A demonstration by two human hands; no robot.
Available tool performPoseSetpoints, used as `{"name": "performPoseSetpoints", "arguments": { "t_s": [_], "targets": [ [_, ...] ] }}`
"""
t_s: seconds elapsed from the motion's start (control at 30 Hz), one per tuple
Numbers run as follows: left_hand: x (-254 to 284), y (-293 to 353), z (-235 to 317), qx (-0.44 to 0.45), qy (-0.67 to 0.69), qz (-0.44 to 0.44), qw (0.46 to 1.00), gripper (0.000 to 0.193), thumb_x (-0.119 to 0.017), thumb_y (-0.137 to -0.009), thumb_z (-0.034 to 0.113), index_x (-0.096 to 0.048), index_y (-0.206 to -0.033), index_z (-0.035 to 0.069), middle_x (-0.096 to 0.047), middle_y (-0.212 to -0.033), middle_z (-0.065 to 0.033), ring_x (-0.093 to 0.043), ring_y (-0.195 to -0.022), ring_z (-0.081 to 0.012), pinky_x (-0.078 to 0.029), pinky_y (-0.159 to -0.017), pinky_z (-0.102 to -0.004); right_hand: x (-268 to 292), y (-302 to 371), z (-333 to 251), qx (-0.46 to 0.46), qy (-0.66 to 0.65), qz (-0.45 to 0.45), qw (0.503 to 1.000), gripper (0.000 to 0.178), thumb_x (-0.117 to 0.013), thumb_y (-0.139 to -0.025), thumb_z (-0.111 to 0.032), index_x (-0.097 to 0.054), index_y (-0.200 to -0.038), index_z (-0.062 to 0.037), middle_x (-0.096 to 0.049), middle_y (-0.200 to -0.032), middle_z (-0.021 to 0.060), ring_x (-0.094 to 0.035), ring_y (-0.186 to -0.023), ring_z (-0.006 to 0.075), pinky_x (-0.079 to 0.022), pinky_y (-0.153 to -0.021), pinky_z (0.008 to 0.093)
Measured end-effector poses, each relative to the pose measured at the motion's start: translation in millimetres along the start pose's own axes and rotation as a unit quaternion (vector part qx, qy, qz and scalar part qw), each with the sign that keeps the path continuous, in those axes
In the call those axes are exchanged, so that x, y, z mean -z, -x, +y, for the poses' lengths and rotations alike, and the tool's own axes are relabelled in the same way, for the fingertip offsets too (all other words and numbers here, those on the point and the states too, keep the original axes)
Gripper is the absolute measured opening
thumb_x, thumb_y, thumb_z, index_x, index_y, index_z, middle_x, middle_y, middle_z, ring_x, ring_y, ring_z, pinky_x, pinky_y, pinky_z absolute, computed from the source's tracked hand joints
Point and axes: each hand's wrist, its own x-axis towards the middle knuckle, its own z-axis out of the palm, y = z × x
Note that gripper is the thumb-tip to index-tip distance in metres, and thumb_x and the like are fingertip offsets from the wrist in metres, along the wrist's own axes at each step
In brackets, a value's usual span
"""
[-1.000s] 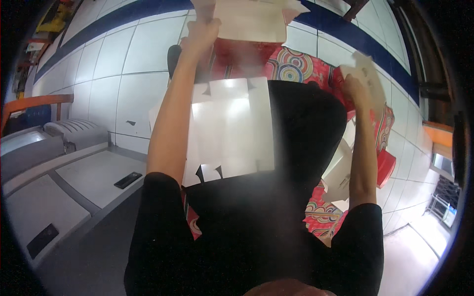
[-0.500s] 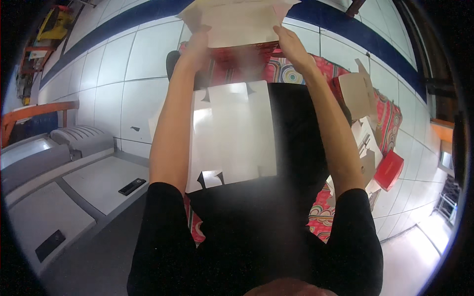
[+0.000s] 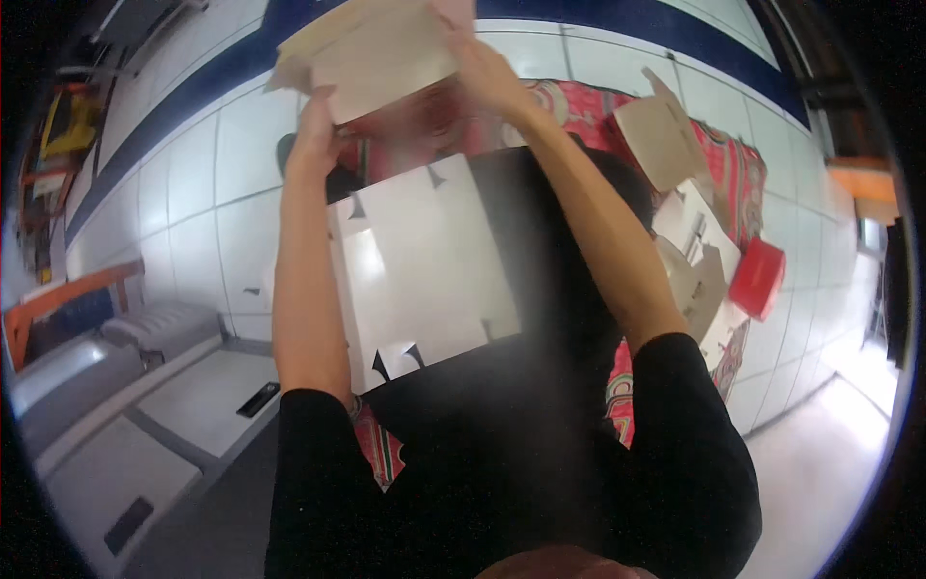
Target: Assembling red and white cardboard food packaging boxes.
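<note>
Out at arm's length, a tan cardboard piece (image 3: 381,63) with a reddish lower edge is held up between my two hands. My left hand (image 3: 315,135) is closed on its lower left corner. At its right edge my right hand (image 3: 487,77) grips it, the fingers smeared by motion and partly hidden. A flat white glossy sheet (image 3: 424,265) with dark notched cut-outs along its edges lies across my lap, below the hands and touching neither. Its left edge is close to my left forearm.
Patterned red cloth (image 3: 738,164) spreads under me. To the right lie an open brown carton (image 3: 656,140), white cut card pieces (image 3: 699,227) and a small red box (image 3: 758,280). At left stands a grey-and-white cabinet-like unit (image 3: 207,391) with dark handles, near an orange wooden frame (image 3: 72,294).
Both hands have swung left with the cardboard piece, which is now tilted, its right side higher. The white sheet appears turned and shifted left as the view moved.
</note>
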Motion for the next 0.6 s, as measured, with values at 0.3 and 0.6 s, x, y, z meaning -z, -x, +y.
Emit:
{"name": "performPoseSetpoints", "arguments": {
  "t_s": [0.3, 0.6],
  "targets": [
    [45.0, 30.7, -4.5, 0.014, -0.109, 0.036, 0.993, 0.068, -0.054, -0.100, 0.056, -0.048, -0.147, 0.007, -0.059, -0.136, -0.0126, -0.057, -0.121, -0.0275, -0.053, -0.096, -0.0470, 84.1, 6.1, -82.0, -0.101, 0.131, -0.159, 0.973, 0.069, -0.054, -0.101, -0.059, -0.072, -0.125, 0.0034, -0.074, -0.118, 0.0255, -0.072, -0.106, 0.0332, -0.054, -0.094, 0.0430],
    [19.4, 45.8, -28.8, -0.067, -0.299, 0.131, 0.943, 0.076, -0.054, -0.096, 0.072, -0.060, -0.135, 0.007, -0.064, -0.101, -0.0055, -0.063, -0.087, -0.0175, -0.055, -0.076, -0.0368, 166.3, 79.5, 96.9, -0.259, 0.398, -0.089, 0.876, 0.063, -0.059, -0.096, -0.059, -0.078, -0.091, 0.0014, -0.075, -0.084, 0.0234, -0.075, -0.084, 0.0381, -0.057, -0.082, 0.0487]
  ]
}}
